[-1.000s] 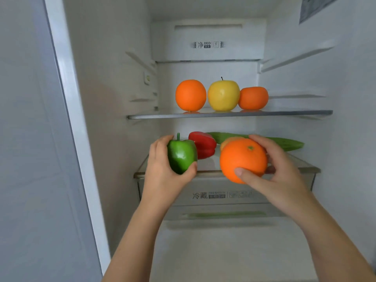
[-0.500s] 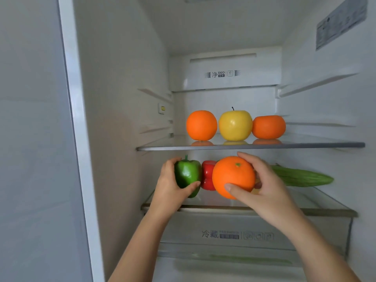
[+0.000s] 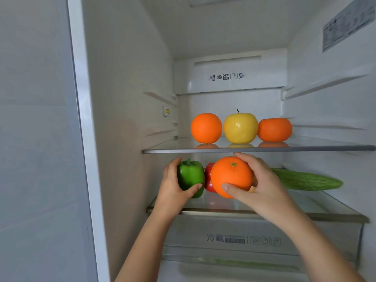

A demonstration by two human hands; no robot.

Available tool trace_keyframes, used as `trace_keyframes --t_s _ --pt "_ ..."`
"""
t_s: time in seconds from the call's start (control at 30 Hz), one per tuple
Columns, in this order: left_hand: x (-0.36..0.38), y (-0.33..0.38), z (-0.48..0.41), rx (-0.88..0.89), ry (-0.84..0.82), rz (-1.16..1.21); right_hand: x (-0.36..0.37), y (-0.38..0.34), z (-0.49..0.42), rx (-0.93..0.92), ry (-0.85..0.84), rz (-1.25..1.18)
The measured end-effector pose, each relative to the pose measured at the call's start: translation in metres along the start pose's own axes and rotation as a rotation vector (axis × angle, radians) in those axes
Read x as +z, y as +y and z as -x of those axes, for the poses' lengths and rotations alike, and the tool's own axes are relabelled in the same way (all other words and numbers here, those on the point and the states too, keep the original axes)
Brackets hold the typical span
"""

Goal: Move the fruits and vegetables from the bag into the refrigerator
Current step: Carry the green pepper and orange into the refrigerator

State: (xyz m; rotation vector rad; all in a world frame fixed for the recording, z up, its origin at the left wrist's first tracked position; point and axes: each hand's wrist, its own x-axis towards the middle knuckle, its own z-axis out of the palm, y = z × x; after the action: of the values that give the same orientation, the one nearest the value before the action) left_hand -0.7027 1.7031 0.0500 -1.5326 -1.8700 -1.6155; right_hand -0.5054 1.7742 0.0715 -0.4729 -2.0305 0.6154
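Inside the open refrigerator, my left hand [image 3: 173,190] grips a green bell pepper [image 3: 190,177] just above the lower glass shelf [image 3: 325,208]. My right hand [image 3: 262,186] holds an orange [image 3: 231,177] beside it, under the upper shelf's edge. A red pepper [image 3: 208,178] shows between the two, partly hidden. A long green cucumber [image 3: 305,181] lies on the lower shelf at the right. On the upper glass shelf [image 3: 162,148] stand an orange [image 3: 206,128], a yellow apple [image 3: 240,128] and a flatter orange fruit [image 3: 274,129]. The bag is not in view.
The refrigerator's left wall [image 3: 126,119] and its white frame edge [image 3: 81,119] stand close to my left arm. A clear drawer [image 3: 244,239] with a printed label sits under the lower shelf. Empty shelf rails [image 3: 325,86] run along the right wall.
Both hands have carried the green pepper and the orange further into the refrigerator, and up toward the upper shelf's edge. The camera has tilted up, showing more of the ceiling.
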Motion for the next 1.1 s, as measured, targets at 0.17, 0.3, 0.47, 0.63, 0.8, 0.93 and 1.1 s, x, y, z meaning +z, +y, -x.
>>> trace_keyframes --t_s 0.17,0.3,0.47,0.63,0.8,0.93,1.1 --pt "-0.003 -0.003 0.007 0.000 0.011 0.007 -0.004 -0.008 0.006 -0.039 -0.012 0.026" --pt "-0.003 -0.001 0.009 0.000 0.009 0.018 -0.012 -0.017 0.006 -0.084 0.017 0.021" --pt "-0.007 0.004 0.016 0.016 0.064 0.015 -0.027 -0.020 0.008 -0.097 0.067 -0.001" --pt "-0.012 0.017 0.040 0.155 0.171 -0.090 -0.053 -0.012 0.014 -0.033 0.137 -0.025" --pt "-0.005 0.045 0.046 0.412 0.161 -0.132 -0.085 -0.012 0.017 -0.001 0.256 -0.004" --pt "0.009 0.069 0.044 0.533 0.103 -0.031 -0.108 -0.013 0.007 0.006 0.369 0.034" --pt "0.025 0.082 0.031 0.655 0.093 -0.095 -0.130 -0.009 -0.023 0.062 0.396 0.048"
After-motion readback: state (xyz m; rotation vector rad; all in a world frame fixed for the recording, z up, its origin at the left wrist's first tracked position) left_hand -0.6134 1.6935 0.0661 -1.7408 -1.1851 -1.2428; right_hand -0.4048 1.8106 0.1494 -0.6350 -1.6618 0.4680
